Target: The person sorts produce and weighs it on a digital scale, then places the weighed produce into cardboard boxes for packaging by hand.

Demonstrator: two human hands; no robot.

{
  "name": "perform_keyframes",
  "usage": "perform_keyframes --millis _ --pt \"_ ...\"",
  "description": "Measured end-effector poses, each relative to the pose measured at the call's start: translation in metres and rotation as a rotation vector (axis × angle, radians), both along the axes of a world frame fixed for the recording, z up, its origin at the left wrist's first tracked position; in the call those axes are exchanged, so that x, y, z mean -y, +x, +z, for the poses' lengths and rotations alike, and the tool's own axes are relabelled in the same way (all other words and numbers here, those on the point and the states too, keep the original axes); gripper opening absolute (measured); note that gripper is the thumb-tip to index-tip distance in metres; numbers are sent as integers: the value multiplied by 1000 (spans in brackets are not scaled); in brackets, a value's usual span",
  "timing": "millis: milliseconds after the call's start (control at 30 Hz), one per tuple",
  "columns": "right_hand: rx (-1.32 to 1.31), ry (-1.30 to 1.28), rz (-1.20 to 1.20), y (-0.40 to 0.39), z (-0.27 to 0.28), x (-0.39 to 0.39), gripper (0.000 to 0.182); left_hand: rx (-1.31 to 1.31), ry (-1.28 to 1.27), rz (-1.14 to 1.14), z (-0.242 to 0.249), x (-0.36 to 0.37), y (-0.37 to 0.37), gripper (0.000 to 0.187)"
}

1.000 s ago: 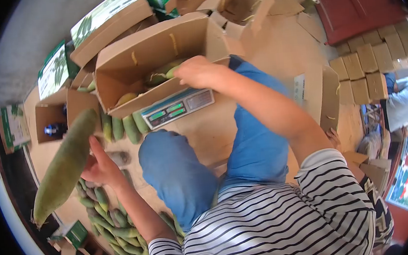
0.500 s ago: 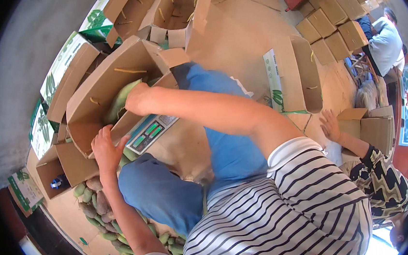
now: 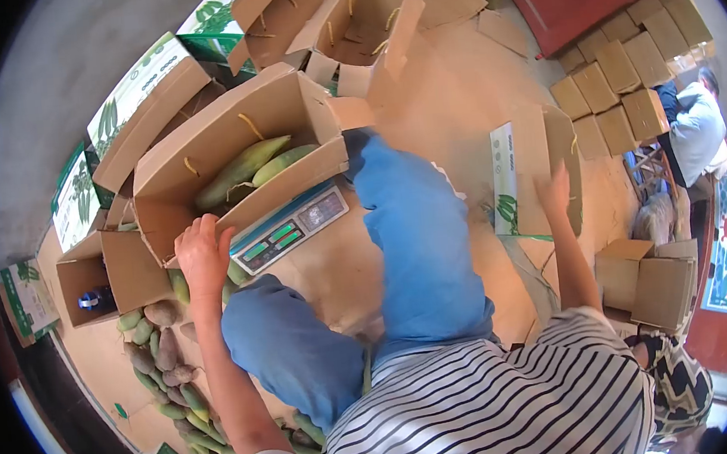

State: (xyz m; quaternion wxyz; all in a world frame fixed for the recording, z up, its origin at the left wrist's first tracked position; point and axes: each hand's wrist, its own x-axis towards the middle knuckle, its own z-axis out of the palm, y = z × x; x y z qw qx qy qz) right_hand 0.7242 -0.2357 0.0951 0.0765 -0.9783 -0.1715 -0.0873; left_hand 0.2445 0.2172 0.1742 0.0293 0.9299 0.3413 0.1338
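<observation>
Brown cardboard frames the scene as you sit among the produce, your left hand (image 3: 202, 254) at the near corner of an open carton (image 3: 286, 183). Its grip is closed loosely over the rim, fingers hooked across the edge and the thumb set apart, probably to steady the box. Your right hand (image 3: 556, 193) is raised in front of a second carton (image 3: 526, 161). It is blurred, so whether its grip is wide, narrow or holding something cannot be told.

Two long green gourds (image 3: 244, 170) lie side by side inside the first carton — a lengthwise placing that likely suits their shape and lets them rest together. A digital scale (image 3: 291, 233) shows along the carton's near side, lit displays facing you; the box appears to sit on its platform, presumably so the contents can be weighed where they lie.

More produce (image 3: 167, 352) is heaped on the floor on your left, within easy reach by the look of it. Beyond the second carton, another person (image 3: 696, 120) in a light blue top is beside stacked boxes (image 3: 617, 66); a patterned garment (image 3: 680, 381) shows close on your right.
</observation>
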Motion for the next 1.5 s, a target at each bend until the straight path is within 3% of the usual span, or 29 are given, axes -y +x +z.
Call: perform_keyframes --millis 33,67,133,200,300,433,633,800,1033,1100,1167,1233,1300,1400,1500 --pt "-104 -62 -113 -25 1 16 71 -1 1 3 0 0 -1 23" --pt "-313 -46 -90 -34 -1 29 64 1 4 1 0 0 0 23" --pt "-446 27 30 -35 -10 55 51 -5 5 5 0 -2 2 23" --pt "-293 136 219 -32 -30 68 41 -22 3 19 1 -1 2 24" --pt "-257 144 224 8 -33 36 33 -28 0 26 0 0 2 24" --pt "-197 334 205 50 -24 -70 33 -29 3 39 1 1 3 24" --pt "-353 293 119 65 -7 -288 37 -2 29 22 -1 0 4 25" --pt "-427 278 333 48 -44 -389 45 0 24 30 -2 -1 5 27" --pt "-336 483 347 22 -39 -366 66 40 22 40 -1 -2 6 25" --pt "-279 716 453 13 -26 -354 53 60 14 36 1 -1 6 24" --pt "-304 991 574 -14 24 -341 43 81 28 34 0 -2 4 24" --pt "-428 1068 758 -54 82 -343 33 96 21 26 -2 -3 4 23" --pt "-601 941 978 -110 140 -352 31 111 36 51 -4 -4 1 23" --pt "-325 292 1355 -178 206 -356 29 130 40 75 -9 -4 -4 24" --pt "-229 293 1283 -177 197 -368 28 119 32 88 -11 1 -2 24"
